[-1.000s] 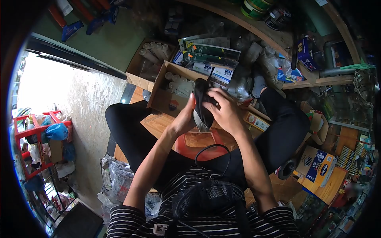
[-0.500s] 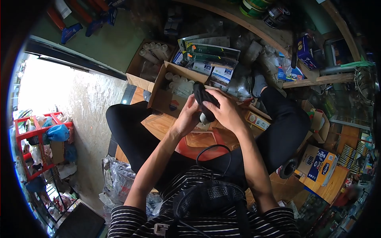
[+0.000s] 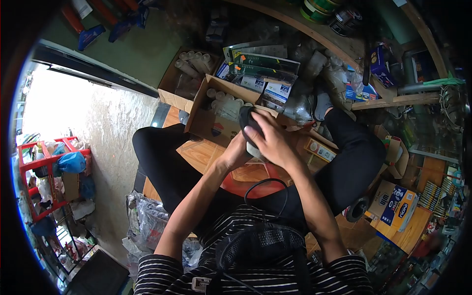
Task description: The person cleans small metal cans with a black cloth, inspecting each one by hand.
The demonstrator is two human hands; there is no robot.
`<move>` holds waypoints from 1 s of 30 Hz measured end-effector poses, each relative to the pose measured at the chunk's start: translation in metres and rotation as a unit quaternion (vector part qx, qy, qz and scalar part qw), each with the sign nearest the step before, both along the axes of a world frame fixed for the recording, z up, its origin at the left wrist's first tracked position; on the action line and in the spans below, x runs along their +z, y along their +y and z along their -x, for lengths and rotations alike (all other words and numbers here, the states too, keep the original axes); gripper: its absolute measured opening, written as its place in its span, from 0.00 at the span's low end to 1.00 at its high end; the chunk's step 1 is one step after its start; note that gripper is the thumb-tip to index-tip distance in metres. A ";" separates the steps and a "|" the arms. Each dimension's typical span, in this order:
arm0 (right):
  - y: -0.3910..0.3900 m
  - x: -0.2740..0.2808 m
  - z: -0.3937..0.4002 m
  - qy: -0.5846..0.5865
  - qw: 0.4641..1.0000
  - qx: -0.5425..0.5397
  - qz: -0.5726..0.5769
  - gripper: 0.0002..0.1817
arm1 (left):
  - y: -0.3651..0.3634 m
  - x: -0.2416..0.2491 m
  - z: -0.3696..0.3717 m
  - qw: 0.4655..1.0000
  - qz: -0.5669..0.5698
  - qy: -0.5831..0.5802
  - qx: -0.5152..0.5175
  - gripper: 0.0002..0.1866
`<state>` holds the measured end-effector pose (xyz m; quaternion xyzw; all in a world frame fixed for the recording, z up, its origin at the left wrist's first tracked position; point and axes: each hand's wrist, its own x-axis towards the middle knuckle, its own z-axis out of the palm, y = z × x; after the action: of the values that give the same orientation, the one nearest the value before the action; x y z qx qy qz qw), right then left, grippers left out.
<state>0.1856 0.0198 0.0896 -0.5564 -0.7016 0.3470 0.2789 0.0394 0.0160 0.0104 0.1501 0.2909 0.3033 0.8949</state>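
Note:
Both hands meet above the front of an open cardboard box [image 3: 206,128] between my legs. A black cloth [image 3: 247,125] is bunched around a pale, cylinder-like object [image 3: 254,151], whose whitish lower end shows under the fingers; its full shape is hidden. My left hand [image 3: 237,151] closes round the pale object from the left and below. From the right, my right hand [image 3: 273,140] presses the cloth against it, fingers curled over the top. Inside the box lie several translucent plastic tubes [image 3: 225,104].
Another cardboard box [image 3: 176,101] with more tubes [image 3: 196,61] stands behind. Packaged goods [image 3: 275,93] lie beside the boxes. A red stool top [image 3: 250,179] is under my forearms. To the right are a small yellow box [image 3: 320,149] and printed cartons [image 3: 393,204].
My right hand has shifted round the cloth and now covers more of it. The pale end has tilted and shows more to the right. Both hands stay close together.

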 end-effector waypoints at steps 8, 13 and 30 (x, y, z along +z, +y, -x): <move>-0.022 0.001 0.013 -0.139 0.976 0.155 -0.064 0.35 | 0.000 -0.006 0.009 0.990 0.103 -0.053 0.084 0.32; -0.006 -0.006 0.009 0.067 0.997 0.023 -0.018 0.32 | 0.006 -0.018 0.009 0.991 0.069 -0.065 0.099 0.26; 0.009 -0.011 -0.013 0.121 0.974 -0.190 -0.015 0.35 | 0.020 0.005 0.006 0.929 -0.207 0.247 0.183 0.14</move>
<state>0.1990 0.0291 0.0788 -0.6294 -0.5493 0.3420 0.4303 0.0337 0.0365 0.0152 0.3467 0.4559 0.4683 0.6728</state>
